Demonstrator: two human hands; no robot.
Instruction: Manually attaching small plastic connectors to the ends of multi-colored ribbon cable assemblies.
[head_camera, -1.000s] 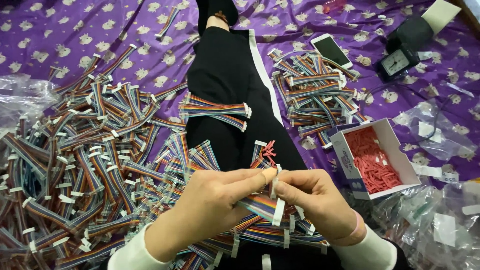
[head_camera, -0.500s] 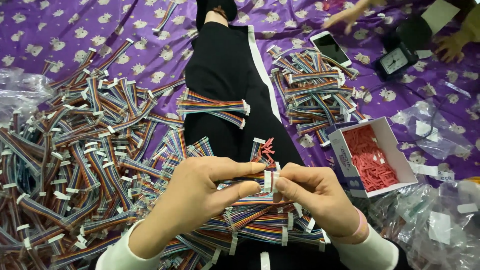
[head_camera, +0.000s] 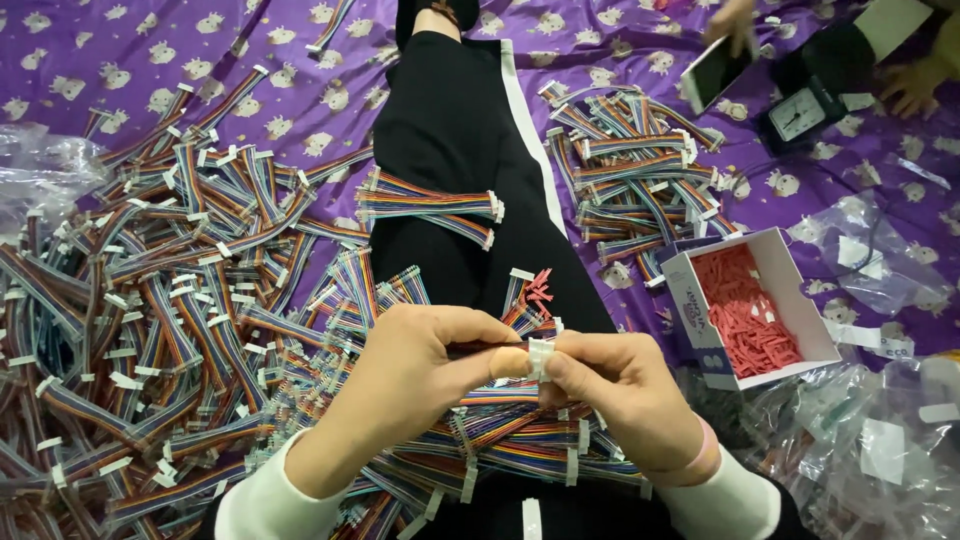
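Two hands | left hand (head_camera: 420, 375) and right hand (head_camera: 625, 390) both pinch white connector (head_camera: 541, 356) | ribbon cable (head_camera: 480, 350) attached

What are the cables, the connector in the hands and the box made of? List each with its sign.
Cables: soft plastic-coated wire, likely; thin multicoloured strands side by side that bend freely.
Connector: hard white plastic, it seems; small, blocky and matte, pinched between both hands.
Box: thin cardboard, by its folded white walls; it holds small red pieces, probably plastic.
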